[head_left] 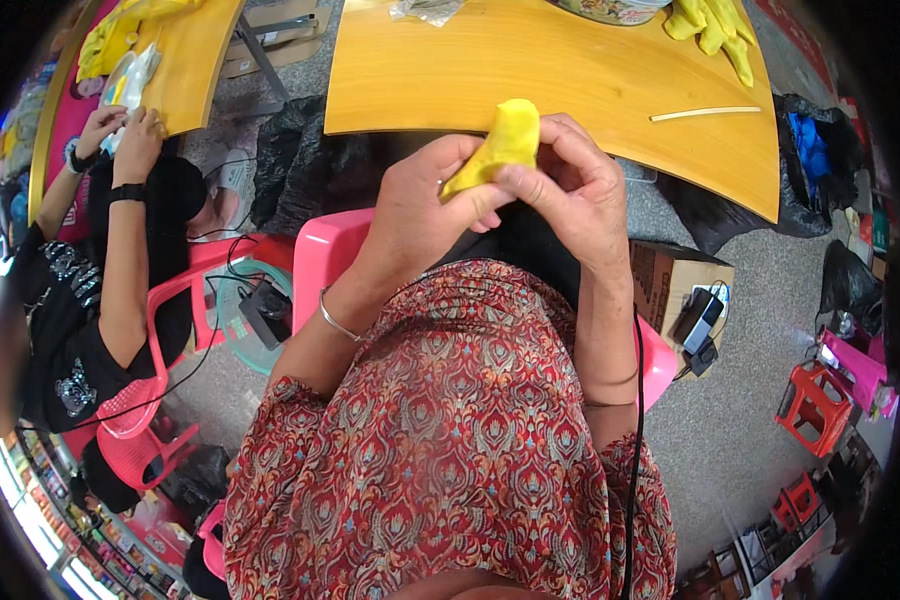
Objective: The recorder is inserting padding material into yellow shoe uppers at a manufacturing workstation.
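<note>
A small yellow soft piece (515,132) with a rounded, blunt tip is held up in front of my lap, just short of the table's near edge. My left hand (415,205) pinches its lower left end between thumb and fingers. With the thumb pressed on its front and the fingers behind, my right hand (577,190) grips the other side. Most of the right fingers are hidden behind the piece. On the table lie a thin pale stick (705,114) and, at the far right, a pile of similar yellow finger-shaped pieces (712,28).
The yellow-brown table (560,80) bears a round tub (615,8) and crumpled clear plastic (427,10) at its far edge. A co-worker's hands (135,140) handle a white piece at the left table. A cardboard box (660,285) stands right of my pink chair (325,250).
</note>
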Motion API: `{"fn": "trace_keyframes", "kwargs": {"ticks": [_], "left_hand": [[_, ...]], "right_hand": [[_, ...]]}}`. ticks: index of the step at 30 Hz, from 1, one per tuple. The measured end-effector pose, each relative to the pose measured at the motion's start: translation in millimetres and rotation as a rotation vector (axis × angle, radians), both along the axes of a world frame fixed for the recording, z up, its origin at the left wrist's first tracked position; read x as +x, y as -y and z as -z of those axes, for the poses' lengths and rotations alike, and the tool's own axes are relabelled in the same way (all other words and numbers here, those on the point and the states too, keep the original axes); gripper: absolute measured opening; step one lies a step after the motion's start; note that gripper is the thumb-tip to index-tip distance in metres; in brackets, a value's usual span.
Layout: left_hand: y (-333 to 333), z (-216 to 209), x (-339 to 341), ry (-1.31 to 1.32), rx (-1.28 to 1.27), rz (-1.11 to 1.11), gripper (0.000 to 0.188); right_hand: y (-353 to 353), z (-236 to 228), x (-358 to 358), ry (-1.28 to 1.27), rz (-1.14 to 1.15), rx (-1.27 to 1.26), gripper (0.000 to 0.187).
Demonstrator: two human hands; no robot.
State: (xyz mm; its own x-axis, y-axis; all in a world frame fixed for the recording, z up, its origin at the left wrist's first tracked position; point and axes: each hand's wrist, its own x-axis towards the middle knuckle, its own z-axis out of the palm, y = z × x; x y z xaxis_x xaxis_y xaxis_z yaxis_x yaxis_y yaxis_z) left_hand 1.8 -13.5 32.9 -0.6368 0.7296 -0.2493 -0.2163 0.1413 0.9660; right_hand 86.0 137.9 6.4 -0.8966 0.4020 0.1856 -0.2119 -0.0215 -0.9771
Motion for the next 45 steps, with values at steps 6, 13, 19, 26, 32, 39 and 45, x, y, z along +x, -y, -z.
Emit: {"fn": "trace_keyframes", "kwargs": {"ticks": [6,13,19,26,32,39,45], "left_hand": [[8,17,-2,-0.091,0.173,-0.1,0.05],[28,34,-14,0.059,0.13,-0.231,0.031],[27,40,-13,0.062,0.11,-0.207,0.026],[27,38,-14,0.103,0.14,-0.224,0.024],[24,34,-14,0.082,0.146,-0.217,0.024],[16,33,-16,0.016,0.166,-0.22,0.024],[11,30,-14,-0.002,0.153,-0.211,0.025]], "right_hand": [[0,1,8,0.051,0.163,-0.337,0.023],[-31,3,0,0.408,0.44,0.729,0.021],[-44,-3,2,0.111,0.263,-0.255,0.02],[-58,3,-2,0.404,0.366,0.362,0.027],[-58,0,-5,0.441,0.366,0.464,0.022],[-61,10,-9,0.396,0.356,0.258,0.022],[-60,14,-10,0.387,0.455,0.399,0.023]]}}
